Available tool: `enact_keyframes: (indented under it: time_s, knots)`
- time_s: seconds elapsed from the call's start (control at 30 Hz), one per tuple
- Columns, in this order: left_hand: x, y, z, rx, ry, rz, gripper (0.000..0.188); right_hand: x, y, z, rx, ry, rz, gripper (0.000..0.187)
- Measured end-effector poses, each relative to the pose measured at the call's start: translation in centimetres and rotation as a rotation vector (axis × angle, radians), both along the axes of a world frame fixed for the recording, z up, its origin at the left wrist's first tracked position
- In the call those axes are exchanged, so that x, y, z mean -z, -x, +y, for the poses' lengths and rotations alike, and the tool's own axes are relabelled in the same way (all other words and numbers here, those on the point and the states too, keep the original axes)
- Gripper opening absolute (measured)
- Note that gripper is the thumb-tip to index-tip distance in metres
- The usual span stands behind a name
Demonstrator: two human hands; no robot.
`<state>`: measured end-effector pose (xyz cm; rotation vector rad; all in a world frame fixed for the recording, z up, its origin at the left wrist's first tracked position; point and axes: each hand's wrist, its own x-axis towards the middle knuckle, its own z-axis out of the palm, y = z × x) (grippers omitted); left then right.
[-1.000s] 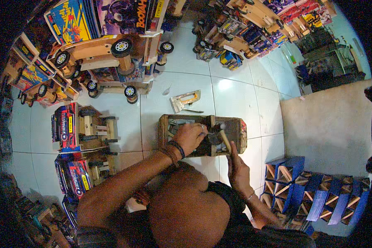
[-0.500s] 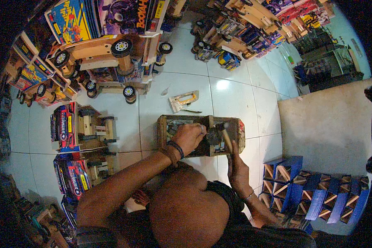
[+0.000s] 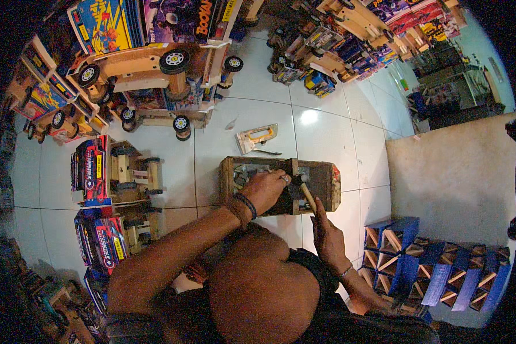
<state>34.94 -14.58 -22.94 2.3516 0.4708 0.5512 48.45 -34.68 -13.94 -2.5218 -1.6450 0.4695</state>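
A dark wooden box with a middle divider lies on the tiled floor in front of me. My left hand reaches over its left compartment, fingers pinched together near the divider. Whatever they hold is too small to make out. My right hand is closed around the wooden handle of a hammer. The hammer's dark head lies over the divider, right beside my left fingertips. Small metallic pieces show in the left compartment, partly covered by my left hand.
Beyond the box lies a yellow-and-silver staple gun. Wooden toy trucks with black wheels crowd the far left, and more toy trucks line the left side. Blue-and-wood frames stand at right, below a pale slab. My knee rises in front.
The hammer head has moved left and now sits close to my left fingertips. My right hand has shifted slightly left and down; my left hand stays at the divider.
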Motion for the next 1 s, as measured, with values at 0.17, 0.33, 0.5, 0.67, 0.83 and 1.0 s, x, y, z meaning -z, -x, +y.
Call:
enact_keyframes:
  time_s: [0.17, 0.33, 0.5, 0.67, 0.83, 1.0]
  knots:
    - [0.7, 0.0, -0.3, 0.018, -0.111, -0.040, 0.025, -0.3, 0.3, 0.4, 0.005, 0.020, -0.009, 0.070]
    - [0.2, 0.4, 0.0, 0.079, -0.251, -0.090, 0.033, -0.4, 0.5, 0.5, 0.019, 0.077, -0.026, 0.070]
    - [-0.2, 0.5, 0.0, 0.110, -0.318, -0.014, 0.027, -0.4, 0.5, 0.4, 0.004, 0.075, -0.044, 0.069]
    - [0.8, -0.1, 0.1, 0.040, -0.398, -0.131, 0.019, -0.2, 0.8, 0.4, 0.007, 0.043, -0.048, 0.067]
    - [0.4, -0.8, 0.2, 0.032, 0.096, 0.077, 0.027, -0.3, 1.3, 0.4, 0.132, -0.080, 0.077, 0.060]
    - [-1.4, -0.6, 0.7, 0.088, -0.052, 0.045, 0.033, 0.0, 0.3, 1.3, 0.407, -0.274, 0.320, 0.053]
